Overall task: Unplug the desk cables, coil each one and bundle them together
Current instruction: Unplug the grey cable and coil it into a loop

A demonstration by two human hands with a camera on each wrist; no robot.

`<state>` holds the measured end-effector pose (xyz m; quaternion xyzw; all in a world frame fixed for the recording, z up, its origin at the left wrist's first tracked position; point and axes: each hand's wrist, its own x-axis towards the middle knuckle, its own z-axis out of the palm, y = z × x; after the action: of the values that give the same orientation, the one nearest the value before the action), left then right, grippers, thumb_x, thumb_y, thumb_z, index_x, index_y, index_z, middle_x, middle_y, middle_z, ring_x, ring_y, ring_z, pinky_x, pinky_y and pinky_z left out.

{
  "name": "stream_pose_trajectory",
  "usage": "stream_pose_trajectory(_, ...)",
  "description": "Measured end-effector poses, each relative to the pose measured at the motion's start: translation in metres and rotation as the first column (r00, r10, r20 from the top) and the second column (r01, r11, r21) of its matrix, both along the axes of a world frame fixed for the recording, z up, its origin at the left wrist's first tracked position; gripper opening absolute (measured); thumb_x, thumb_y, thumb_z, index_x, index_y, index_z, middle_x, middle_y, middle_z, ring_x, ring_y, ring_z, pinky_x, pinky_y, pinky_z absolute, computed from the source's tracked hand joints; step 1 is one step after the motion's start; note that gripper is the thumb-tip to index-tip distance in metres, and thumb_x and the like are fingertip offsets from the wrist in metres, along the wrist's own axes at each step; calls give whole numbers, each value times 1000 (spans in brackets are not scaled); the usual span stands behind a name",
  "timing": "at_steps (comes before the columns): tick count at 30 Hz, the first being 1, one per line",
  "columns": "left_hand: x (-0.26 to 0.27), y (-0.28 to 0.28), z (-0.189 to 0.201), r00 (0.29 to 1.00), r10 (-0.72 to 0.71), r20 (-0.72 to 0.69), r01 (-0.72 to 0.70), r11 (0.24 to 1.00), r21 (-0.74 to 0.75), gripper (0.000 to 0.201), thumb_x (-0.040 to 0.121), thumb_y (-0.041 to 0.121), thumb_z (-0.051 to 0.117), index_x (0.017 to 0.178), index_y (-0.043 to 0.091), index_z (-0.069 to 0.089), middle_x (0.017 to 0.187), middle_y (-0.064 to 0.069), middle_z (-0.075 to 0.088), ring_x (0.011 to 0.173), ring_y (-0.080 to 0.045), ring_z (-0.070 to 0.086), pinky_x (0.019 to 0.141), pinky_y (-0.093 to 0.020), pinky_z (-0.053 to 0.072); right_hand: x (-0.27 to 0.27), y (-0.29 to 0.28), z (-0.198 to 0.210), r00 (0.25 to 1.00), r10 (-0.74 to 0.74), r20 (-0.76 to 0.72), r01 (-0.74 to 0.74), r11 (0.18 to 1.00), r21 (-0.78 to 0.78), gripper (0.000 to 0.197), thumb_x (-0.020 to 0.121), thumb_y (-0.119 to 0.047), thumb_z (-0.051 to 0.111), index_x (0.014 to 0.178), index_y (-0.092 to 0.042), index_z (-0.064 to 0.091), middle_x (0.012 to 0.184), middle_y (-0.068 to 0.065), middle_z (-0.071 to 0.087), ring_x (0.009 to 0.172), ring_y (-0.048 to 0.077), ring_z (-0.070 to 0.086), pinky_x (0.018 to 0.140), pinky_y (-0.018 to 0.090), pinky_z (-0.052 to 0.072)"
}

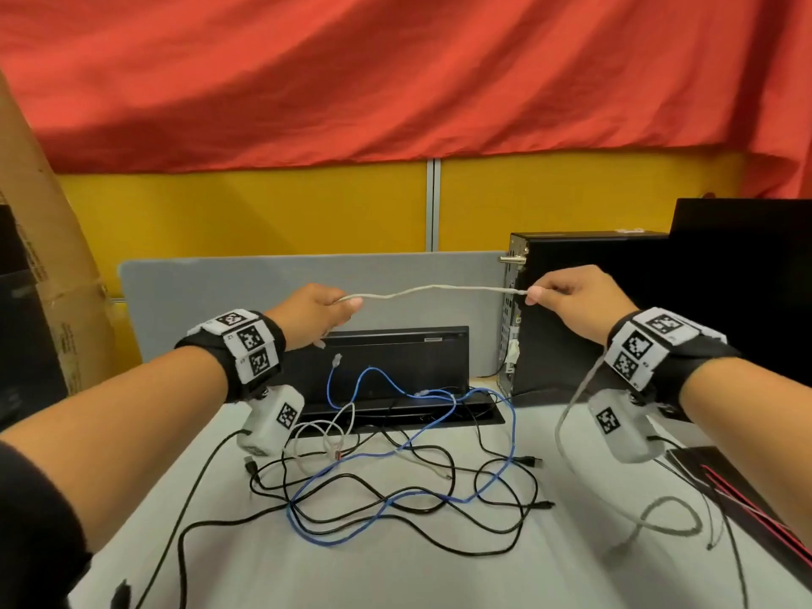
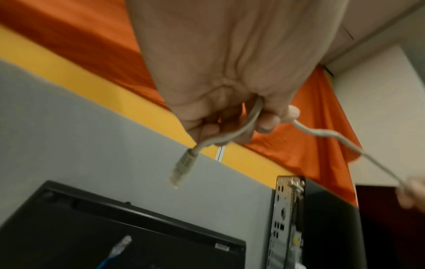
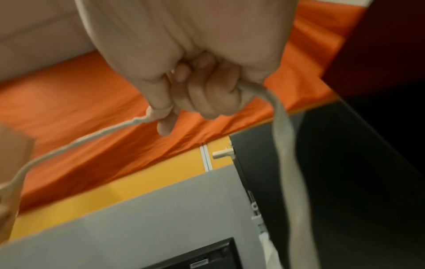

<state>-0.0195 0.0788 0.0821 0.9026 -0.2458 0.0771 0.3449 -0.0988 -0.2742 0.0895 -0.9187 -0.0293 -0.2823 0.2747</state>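
Note:
A grey network cable (image 1: 433,291) is stretched in the air between both hands above the desk. My left hand (image 1: 323,310) grips it near its end, fingers curled round the cable (image 2: 250,123), and the clear plug (image 2: 181,167) dangles below the fist. My right hand (image 1: 567,296) pinches the cable (image 3: 135,121) further along; the rest (image 3: 287,163) hangs down past the wrist to a loop (image 1: 668,516) on the desk. A blue cable (image 1: 395,503), black cables (image 1: 395,476) and a thin white cable (image 1: 325,437) lie tangled on the desk.
A black computer tower (image 1: 584,309) stands at the right, its rear ports (image 2: 285,218) facing the hands. A black monitor (image 1: 395,358) stands behind the tangle, before a grey divider (image 1: 219,279). A dark pad with red lines (image 1: 747,490) lies at right. Cardboard (image 1: 39,239) leans at left.

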Motion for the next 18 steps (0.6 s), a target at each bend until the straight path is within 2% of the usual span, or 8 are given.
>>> stream_pose_trajectory(2,-4,-3,1,995,-61,-73,51,990,-129,39,101,35,45,69,13,50,61,-1,55,61,-14,59,62,-21,45,4,-1,-4,1000,-13,-10,13,1000,13,20,94,-32,59,78,-29,71,61,-8,56,58,8,48,54,24,32)
stream_pose_trajectory(3,-6,-5,2,990,-84,-112,61,979,-194,38,101,33,45,69,12,48,55,0,52,55,-14,57,57,-19,44,5,-2,-6,1000,-22,-13,23,1000,15,21,94,-32,58,78,-29,71,60,-8,55,57,8,47,54,24,32)
stream_pose_trajectory(6,-11,-5,7,973,-94,-208,19,942,-335,41,102,35,43,68,13,46,50,3,33,40,-12,28,40,-21,27,9,-7,-12,998,-67,-20,67,998,3,22,95,-31,57,78,-27,72,58,-8,53,55,9,46,52,25,31)
stream_pose_trajectory(9,-10,0,8,967,-126,-220,37,929,-369,39,103,30,43,69,12,51,53,0,30,37,-9,23,36,-19,20,10,-14,-18,993,-106,-47,105,994,-25,23,96,-32,56,79,-27,71,56,-5,53,53,12,46,52,25,31)
stream_pose_trajectory(10,-10,2,7,982,-95,-165,43,954,-296,38,102,29,45,70,11,54,52,0,31,36,-9,25,35,-18,22,10,-16,-20,992,-115,-55,113,993,-44,23,96,-32,55,80,-27,70,56,-5,53,52,12,47,51,24,32)
stream_pose_trajectory(13,-6,8,6,992,-10,129,-3,995,101,38,101,30,48,71,10,61,50,5,40,41,-4,36,44,-17,33,6,-18,-26,991,-111,-79,101,988,-116,24,97,-34,52,80,-29,68,58,-4,55,54,13,50,52,25,32)
stream_pose_trajectory(16,-6,18,9,960,-23,277,-82,929,360,37,101,33,44,72,12,55,58,-2,51,56,-18,48,58,-31,42,3,-15,-30,996,-66,-61,56,986,-157,26,97,-35,51,75,-31,65,57,-5,55,53,12,50,52,24,32)
stream_pose_trajectory(18,-8,24,9,943,-8,333,-153,878,453,36,102,35,41,71,17,50,60,-3,52,58,-23,51,60,-36,46,3,-13,-30,998,-38,-43,31,990,-140,28,97,-35,51,73,-32,64,56,-5,54,52,12,49,52,24,33)
